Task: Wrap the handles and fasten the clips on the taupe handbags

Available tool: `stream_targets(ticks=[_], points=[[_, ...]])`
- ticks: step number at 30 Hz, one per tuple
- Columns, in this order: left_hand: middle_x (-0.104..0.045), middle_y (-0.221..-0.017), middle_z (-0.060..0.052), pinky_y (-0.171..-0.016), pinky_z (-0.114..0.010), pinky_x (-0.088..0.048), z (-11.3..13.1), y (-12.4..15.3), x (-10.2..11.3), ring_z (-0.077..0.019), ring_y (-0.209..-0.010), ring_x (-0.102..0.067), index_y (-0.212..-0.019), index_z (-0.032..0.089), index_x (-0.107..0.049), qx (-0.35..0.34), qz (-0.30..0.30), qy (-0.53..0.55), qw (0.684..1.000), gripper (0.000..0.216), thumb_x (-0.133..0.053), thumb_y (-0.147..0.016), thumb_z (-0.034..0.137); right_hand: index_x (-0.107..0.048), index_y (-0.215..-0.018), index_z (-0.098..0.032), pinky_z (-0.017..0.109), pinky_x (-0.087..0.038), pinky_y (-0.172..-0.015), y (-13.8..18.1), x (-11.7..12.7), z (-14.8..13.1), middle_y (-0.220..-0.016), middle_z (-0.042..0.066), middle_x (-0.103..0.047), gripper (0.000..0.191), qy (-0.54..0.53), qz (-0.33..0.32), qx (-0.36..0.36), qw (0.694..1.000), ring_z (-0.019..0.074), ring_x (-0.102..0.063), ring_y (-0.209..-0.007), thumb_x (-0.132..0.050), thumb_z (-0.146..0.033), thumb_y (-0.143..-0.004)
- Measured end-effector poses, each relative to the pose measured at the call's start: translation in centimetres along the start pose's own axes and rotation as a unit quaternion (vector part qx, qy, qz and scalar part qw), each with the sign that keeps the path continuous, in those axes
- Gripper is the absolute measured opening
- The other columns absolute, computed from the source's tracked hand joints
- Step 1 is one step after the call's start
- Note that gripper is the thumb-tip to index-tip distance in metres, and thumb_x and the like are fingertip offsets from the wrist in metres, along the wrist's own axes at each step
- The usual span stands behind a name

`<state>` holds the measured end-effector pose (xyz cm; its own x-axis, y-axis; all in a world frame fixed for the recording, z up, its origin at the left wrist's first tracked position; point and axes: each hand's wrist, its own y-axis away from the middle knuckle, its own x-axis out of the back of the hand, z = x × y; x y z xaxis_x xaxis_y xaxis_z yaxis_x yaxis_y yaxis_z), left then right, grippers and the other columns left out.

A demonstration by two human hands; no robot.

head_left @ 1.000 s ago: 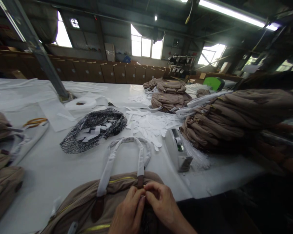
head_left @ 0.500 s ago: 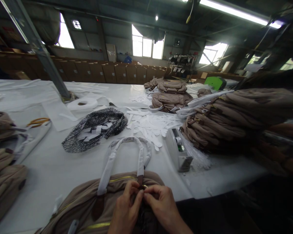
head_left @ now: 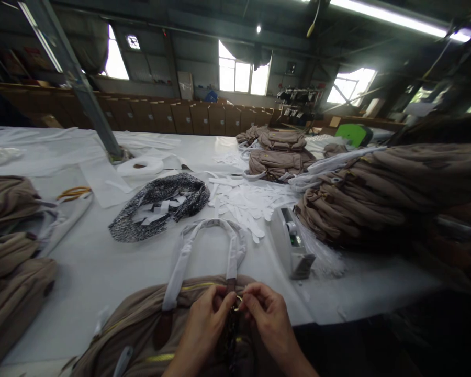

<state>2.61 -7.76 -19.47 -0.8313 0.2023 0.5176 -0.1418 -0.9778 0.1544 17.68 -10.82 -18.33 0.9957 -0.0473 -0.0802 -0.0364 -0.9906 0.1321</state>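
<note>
A brown fabric handbag (head_left: pixel 139 314) lies before me, with yellow zips and a dark chain hanging at its front. Its two handles (head_left: pixel 212 224) stand up, wrapped in white paper or film. At the base of the right handle is a small gold ring (head_left: pixel 238 301). My left hand (head_left: pixel 206 327) is closed, thumb and fingers pinched at the ring's left side. From the right, my right hand (head_left: pixel 270 317) pinches the ring's other side, its fingers curled. The fingertips hide exactly what each one grips.
A grey tape dispenser (head_left: pixel 292 251) stands to the right, near a tall pile of brown bags (head_left: pixel 377 193). White paper strips (head_left: pixel 243 199) lie scattered beyond the handles. A speckled cloth ring (head_left: pixel 133 222) holds scraps. More bags (head_left: pixel 19 283) are at left, beside a metal post (head_left: pixel 74 78).
Both hands have shifted slightly, and the fingers have drawn a little apart, showing more of the gold ring and chain. My view has turned slightly left.
</note>
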Motion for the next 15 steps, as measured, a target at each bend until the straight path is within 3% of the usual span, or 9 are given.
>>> stream_targets(ticks=[3, 6, 9, 12, 15], points=[[-0.06, -0.061, 0.0, -0.057, -0.027, -0.037, 0.8, -0.8, -0.1, -0.0195, -0.061, -0.056, -0.078, 0.018, -0.061, 0.012, -0.005, -0.048, 0.999, 0.025, -0.056, -0.077, 0.042, -0.061, -0.088, -0.016, 0.022, -0.043, -0.056, -0.3, 0.6, -0.2, -0.067, 0.001, -0.063, 0.02, 0.059, 0.005, 0.021, 0.998, 0.0139, -0.057, -0.06, -0.058, -0.036, -0.084], [-0.058, -0.063, 0.002, -0.058, -0.025, -0.034, 0.9, -1.0, -0.5, -0.0173, -0.062, -0.053, -0.071, 0.019, -0.058, -0.021, 0.016, -0.028, 0.999, 0.019, -0.058, -0.077, 0.036, -0.064, -0.087, -0.018, 0.022, -0.042, -0.055, -0.5, 1.3, -0.8, -0.064, 0.0, -0.063, 0.016, 0.176, 0.007, 0.041, 0.984, 0.0148, -0.058, -0.059, -0.053, -0.031, -0.087], [-0.058, -0.069, 0.002, -0.064, -0.025, -0.037, 0.4, -0.8, -0.6, -0.0159, -0.068, -0.051, -0.072, 0.018, -0.056, -0.034, 0.014, 0.112, 0.993, 0.017, -0.06, -0.077, 0.034, -0.066, -0.079, -0.019, 0.022, -0.042, -0.063, -0.7, 1.7, -1.2, -0.074, 0.002, -0.064, 0.016, 0.274, 0.011, 0.101, 0.957, 0.0154, -0.06, -0.069, -0.052, -0.023, -0.087], [-0.057, -0.066, 0.003, -0.062, -0.023, -0.038, -0.4, -0.8, -0.8, -0.013, -0.064, -0.05, -0.075, 0.016, -0.055, 0.033, -0.032, 0.317, 0.947, 0.025, -0.066, -0.074, 0.038, -0.068, -0.076, -0.02, 0.021, -0.04, -0.067, -1.1, 1.8, -1.2, -0.08, 0.003, -0.061, 0.02, 0.351, 0.008, 0.167, 0.921, 0.0147, -0.059, -0.075, -0.051, -0.019, -0.087], [-0.057, -0.062, 0.003, -0.054, -0.021, -0.037, -1.1, -0.8, -1.2, -0.01, -0.055, -0.048, -0.078, 0.015, -0.053, 0.072, -0.064, 0.399, 0.912, 0.036, -0.068, -0.07, 0.047, -0.067, -0.077, -0.021, 0.02, -0.037, -0.061, -1.4, 1.6, -0.9, -0.07, 0.0, -0.057, 0.025, 0.423, -0.02, 0.18, 0.888, 0.0123, -0.056, -0.066, -0.045, -0.017, -0.091]])
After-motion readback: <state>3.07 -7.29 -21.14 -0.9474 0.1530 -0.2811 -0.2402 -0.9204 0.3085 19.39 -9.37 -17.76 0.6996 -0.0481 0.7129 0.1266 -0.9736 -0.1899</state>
